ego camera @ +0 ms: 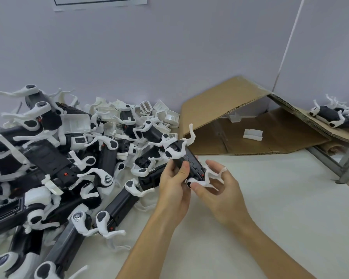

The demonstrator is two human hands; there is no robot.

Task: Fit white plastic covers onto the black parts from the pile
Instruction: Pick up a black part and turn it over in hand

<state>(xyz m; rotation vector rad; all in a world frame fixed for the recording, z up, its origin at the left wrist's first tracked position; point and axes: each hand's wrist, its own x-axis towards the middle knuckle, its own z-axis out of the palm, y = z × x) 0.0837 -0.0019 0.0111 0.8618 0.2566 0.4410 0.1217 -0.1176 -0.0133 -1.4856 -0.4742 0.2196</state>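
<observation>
Black part (186,161) held above the white tabletop (280,208), tilted, far end pointing up and away from the fingers. White cover (172,151) sits on that far end, its thin arms curling outward. Left hand (174,185) grips the part's body, thumb curled over its near side. Right hand (217,190): thumb and fingertips pinch a second white cover (205,179) at the part's near end; whether it is fully seated, cannot tell. Left of the left hand's knuckles, just beside them, the pile (69,158) of black parts and loose white covers. Beyond the fingertips, flattened cardboard (250,125) against the wall. Far right of the right hand, more covered parts (330,115) on cardboard.
</observation>
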